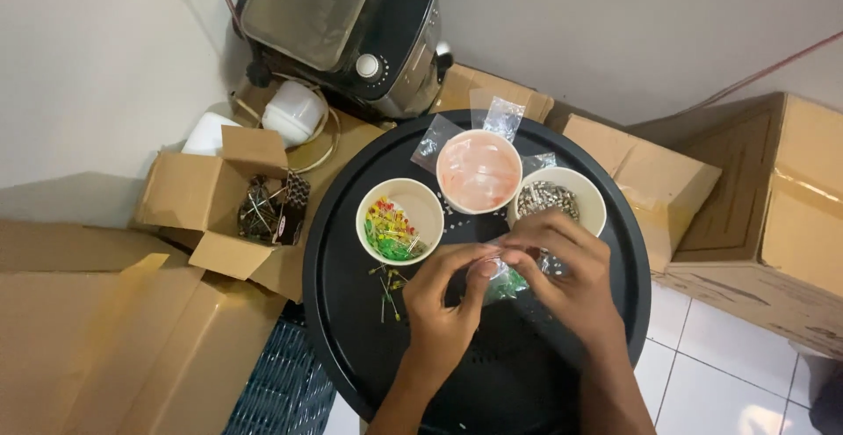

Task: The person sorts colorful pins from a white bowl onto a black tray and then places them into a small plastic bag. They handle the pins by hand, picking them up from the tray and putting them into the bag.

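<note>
My left hand (443, 308) and my right hand (562, 273) meet over a round black tray (351, 347), both pinching a small clear plastic bag (502, 281) with green bits inside. Behind the hands stand three white paper cups. The left cup (399, 220) holds small red, yellow and green parts. The middle cup (479, 172) is covered with pinkish film. The right cup (559, 198) holds small silvery parts and is partly hidden by my right hand. A few loose green and yellow parts (389, 284) lie on the tray near my left hand.
Empty clear bags (502, 117) lie at the tray's far edge. An open cardboard box (230, 205) with metal pieces sits to the left, more boxes (746, 215) to the right. A black and silver appliance (351, 27) stands against the wall. White tiled floor (711, 382) shows at the lower right.
</note>
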